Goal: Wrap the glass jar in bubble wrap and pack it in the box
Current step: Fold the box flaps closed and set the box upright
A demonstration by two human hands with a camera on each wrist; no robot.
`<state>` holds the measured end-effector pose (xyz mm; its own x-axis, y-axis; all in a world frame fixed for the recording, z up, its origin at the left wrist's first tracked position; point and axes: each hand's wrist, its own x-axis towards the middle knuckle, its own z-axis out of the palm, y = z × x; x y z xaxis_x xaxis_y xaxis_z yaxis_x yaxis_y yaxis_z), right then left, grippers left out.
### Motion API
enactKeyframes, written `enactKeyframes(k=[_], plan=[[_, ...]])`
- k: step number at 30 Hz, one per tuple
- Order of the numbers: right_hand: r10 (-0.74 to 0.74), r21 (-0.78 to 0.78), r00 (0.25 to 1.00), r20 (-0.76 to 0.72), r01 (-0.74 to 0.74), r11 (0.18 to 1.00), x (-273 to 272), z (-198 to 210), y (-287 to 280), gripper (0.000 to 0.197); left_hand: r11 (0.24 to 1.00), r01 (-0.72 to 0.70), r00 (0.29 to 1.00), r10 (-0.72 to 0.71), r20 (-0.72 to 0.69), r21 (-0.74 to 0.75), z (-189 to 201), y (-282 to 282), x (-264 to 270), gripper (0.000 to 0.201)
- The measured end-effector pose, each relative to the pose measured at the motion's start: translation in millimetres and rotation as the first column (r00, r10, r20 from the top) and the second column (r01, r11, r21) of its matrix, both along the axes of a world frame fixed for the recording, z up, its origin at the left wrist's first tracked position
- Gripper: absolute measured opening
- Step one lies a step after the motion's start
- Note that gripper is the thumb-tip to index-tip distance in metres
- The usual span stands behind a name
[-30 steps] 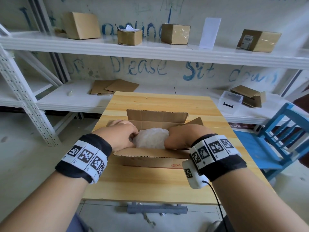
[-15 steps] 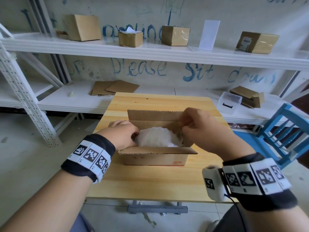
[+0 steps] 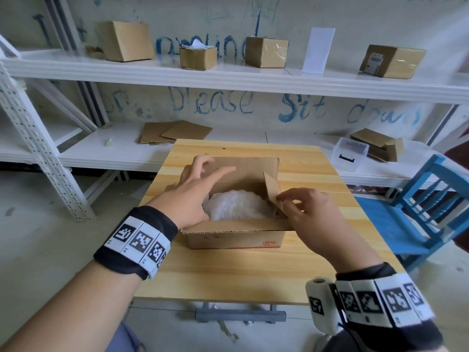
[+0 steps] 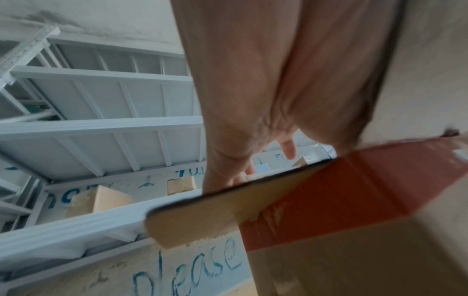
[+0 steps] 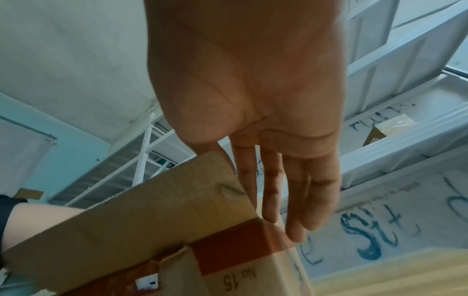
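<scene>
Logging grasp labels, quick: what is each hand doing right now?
Left hand: open, fingers spread over the box, holding nothing.
Right hand: pinching the box's right flap.

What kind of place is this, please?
Probably a storeroom or packing area: white metal shelves carry brown cardboard boxes and flattened cardboard sheets, behind a small wooden table.

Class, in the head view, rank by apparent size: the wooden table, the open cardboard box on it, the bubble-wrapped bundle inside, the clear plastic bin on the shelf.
1. wooden table
2. open cardboard box
3. bubble-wrapped bundle, partly hidden
4. clear plastic bin, farther away, so true size unsure
</scene>
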<state>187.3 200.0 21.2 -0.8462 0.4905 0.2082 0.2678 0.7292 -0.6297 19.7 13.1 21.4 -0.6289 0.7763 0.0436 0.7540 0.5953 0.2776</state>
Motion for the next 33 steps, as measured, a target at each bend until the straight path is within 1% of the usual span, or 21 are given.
enactKeyframes(k=[2, 3, 7, 10, 13, 15, 17, 18, 19, 20, 21, 22, 23, 24, 25, 26, 28, 29, 30, 31, 33], plan=[[0.01, -0.029, 1.0, 0.024, -0.009, 1.0, -2, 0, 1, 0.032, 0.999, 0.004, 1.0, -0.004, -0.002, -0.049, 2, 2, 0, 0.13], [0.024, -0.04, 0.999, 0.032, -0.022, 0.999, -3, -1, 2, 0.034, 0.997, 0.006, 1.0, -0.005, 0.014, -0.079, 2, 3, -1, 0.132], [0.088, -0.065, 0.995, 0.046, -0.085, 0.994, -3, -7, 5, 0.039, 0.991, -0.021, 0.994, 0.035, 0.099, -0.136, 4, 2, -3, 0.124], [0.128, -0.092, 0.989, 0.073, -0.121, 0.988, -2, -6, 7, 0.041, 0.984, -0.084, 0.989, 0.101, 0.106, -0.158, 3, -5, -5, 0.119], [0.171, -0.089, 0.975, 0.142, -0.16, 0.983, 0, -2, 7, 0.046, 0.979, -0.161, 0.979, 0.174, 0.103, -0.125, 0, -12, -7, 0.118], [0.217, -0.092, 0.961, 0.169, -0.204, 0.975, 1, -1, 5, 0.041, 0.972, -0.222, 0.966, 0.231, 0.114, -0.08, 1, -17, -5, 0.123], [0.253, -0.1, 0.953, 0.165, -0.239, 0.966, 3, -1, 3, 0.04, 0.955, -0.293, 0.946, 0.281, 0.163, 0.053, 2, -21, -3, 0.124], [0.263, -0.111, 0.951, 0.159, -0.248, 0.962, 5, -1, 2, 0.046, 0.929, -0.335, 0.932, 0.303, 0.201, 0.155, 2, -23, -3, 0.119], [0.271, -0.128, 0.95, 0.153, -0.253, 0.959, 6, -2, 1, 0.055, 0.884, -0.383, 0.915, 0.322, 0.245, 0.269, 1, -25, -4, 0.109], [0.274, -0.142, 0.951, 0.147, -0.254, 0.957, 7, -3, 0, 0.065, 0.817, -0.444, 0.889, 0.351, 0.294, 0.367, 1, -26, -3, 0.095], [0.271, -0.142, 0.951, 0.148, -0.25, 0.958, 7, -3, 0, 0.073, 0.744, -0.506, 0.859, 0.39, 0.332, 0.437, 1, -27, 0, 0.077], [0.268, -0.138, 0.951, 0.151, -0.248, 0.959, 8, -4, 0, 0.078, 0.688, -0.546, 0.838, 0.429, 0.338, 0.479, 3, -27, 4, 0.058], [0.266, -0.135, 0.952, 0.152, -0.247, 0.96, 8, -4, 0, 0.081, 0.663, -0.551, 0.834, 0.454, 0.312, 0.508, 4, -26, 9, 0.043], [0.26, -0.133, 0.953, 0.155, -0.24, 0.962, 8, -4, 1, 0.082, 0.671, -0.525, 0.85, 0.447, 0.279, 0.523, 5, -25, 14, 0.032], [0.254, -0.131, 0.954, 0.158, -0.234, 0.963, 7, -3, 1, 0.082, 0.708, -0.477, 0.879, 0.402, 0.258, 0.521, 5, -24, 17, 0.027], [0.252, -0.129, 0.955, 0.158, -0.233, 0.964, 7, -3, 1, 0.08, 0.762, -0.417, 0.909, 0.339, 0.244, 0.495, 6, -24, 21, 0.024], [0.263, -0.122, 0.953, 0.152, -0.247, 0.961, 6, -3, 1, 0.073, 0.883, -0.286, 0.953, 0.222, 0.206, 0.371, 5, -26, 23, 0.024], [0.279, -0.131, 0.948, 0.15, -0.261, 0.957, 5, -3, 0, 0.073, 0.932, -0.224, 0.962, 0.165, 0.215, 0.285, 4, -28, 23, 0.031], [0.3, -0.149, 0.942, 0.149, -0.278, 0.949, 6, -3, -1, 0.075, 0.966, -0.163, 0.961, 0.11, 0.255, 0.199, 3, -31, 21, 0.043], [0.319, -0.162, 0.936, 0.15, -0.296, 0.942, 6, -3, -2, 0.077, 0.987, -0.097, 0.948, 0.053, 0.313, 0.125, 2, -34, 19, 0.058], [0.357, -0.167, 0.922, 0.152, -0.332, 0.928, 6, -3, -1, 0.077, 0.999, 0.029, 0.895, -0.042, 0.445, 0.036, -1, -39, 18, 0.086]])
